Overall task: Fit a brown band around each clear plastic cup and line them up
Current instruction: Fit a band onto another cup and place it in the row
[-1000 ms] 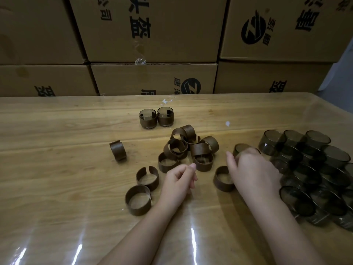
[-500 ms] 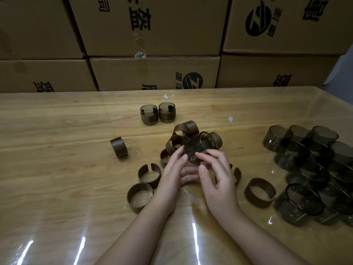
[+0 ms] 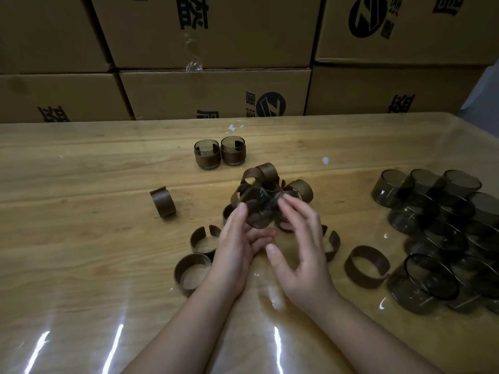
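Observation:
My left hand point(image 3: 236, 248) is shut on a clear cup point(image 3: 258, 209), lifted a little above the table, thumb on its left side. My right hand point(image 3: 303, 255) has its fingers spread, fingertips against the cup's right side and thumb apart. Motion blur hides whether a band sits on this cup. Two banded cups point(image 3: 207, 157) stand side by side further back. A pile of brown bands point(image 3: 299, 188) lies just behind my hands. Loose bands point(image 3: 191, 273) lie around my wrists. A cluster of bare clear cups point(image 3: 432, 211) fills the right side.
Stacked cardboard boxes point(image 3: 216, 90) wall off the table's far edge. The wooden table point(image 3: 81, 163) has a glossy cover. One band point(image 3: 163, 202) stands on edge at the left; another open band point(image 3: 367, 265) lies next to the cup cluster.
My right hand fetched a clear cup from the right and brought it to the middle. My left hand took hold of it, and the right hand's grip has since loosened.

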